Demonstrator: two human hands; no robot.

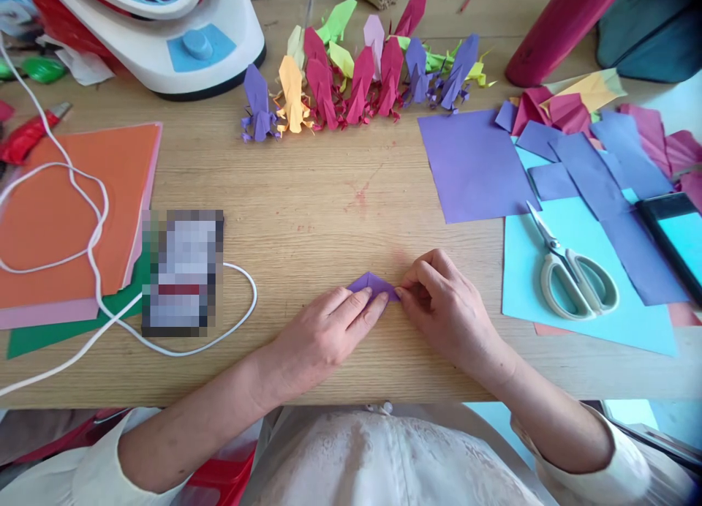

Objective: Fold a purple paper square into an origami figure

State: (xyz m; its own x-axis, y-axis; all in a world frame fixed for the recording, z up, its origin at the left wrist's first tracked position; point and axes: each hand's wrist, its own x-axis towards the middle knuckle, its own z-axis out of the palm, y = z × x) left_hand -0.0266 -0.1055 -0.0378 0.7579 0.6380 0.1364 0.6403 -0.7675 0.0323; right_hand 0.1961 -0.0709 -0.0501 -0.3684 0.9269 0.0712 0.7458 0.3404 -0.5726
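Note:
A small piece of folded purple paper (369,280) lies low on the table in front of me, with creases showing along its top. My left hand (323,327) rests over its left and lower part, fingers extended and holding it against the tabletop; that thumb is hidden. At the paper's right corner my right hand (453,312) is closed, with thumb and index finger pinching the tip. The lower edge of the paper is covered by my fingers.
Several folded paper figures (359,85) stand at the back. Scissors (575,272) lie on cyan paper (521,272) at right, near a purple sheet (477,166) and purple strips (586,173). At left are a phone (183,272), white cable (255,294), orange paper (82,213) and a fan base (219,45).

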